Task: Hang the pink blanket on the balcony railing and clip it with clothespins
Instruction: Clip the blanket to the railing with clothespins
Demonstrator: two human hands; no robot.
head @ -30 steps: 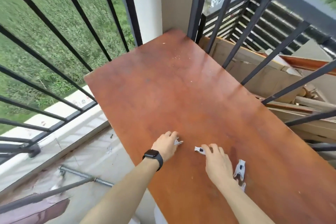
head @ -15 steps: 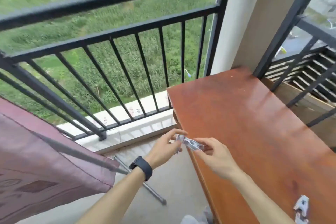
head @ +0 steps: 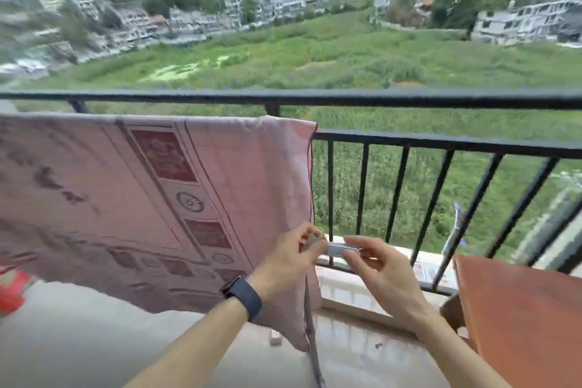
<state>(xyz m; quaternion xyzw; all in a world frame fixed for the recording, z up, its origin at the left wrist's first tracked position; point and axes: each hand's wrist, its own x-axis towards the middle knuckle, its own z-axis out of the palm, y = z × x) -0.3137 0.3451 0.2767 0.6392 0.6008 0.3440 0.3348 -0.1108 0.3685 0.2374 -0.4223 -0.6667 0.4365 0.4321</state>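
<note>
The pink blanket (head: pixel 132 198) with dark red patterns hangs over the lower rail of the black balcony railing (head: pixel 441 142), covering the left half of the view. In front of its right edge, my left hand (head: pixel 291 257) pinches a small pale clothespin (head: pixel 311 239). My right hand (head: pixel 381 264) pinches another pale clothespin (head: pixel 341 249) just beside it. The two hands are close together at mid-height, below the rail. A dark watch sits on my left wrist.
A reddish-brown wooden table (head: pixel 519 318) stands at the lower right against the railing. A thin metal rod (head: pixel 310 324) leans below my hands. Something red (head: pixel 12 290) lies at the far left. Green fields and buildings lie beyond the top rail (head: pixel 315 98).
Both hands picked clothespins off the table and lifted them. The view swung left and up from the table to the railing, bringing the hanging blanket fully into sight.
</note>
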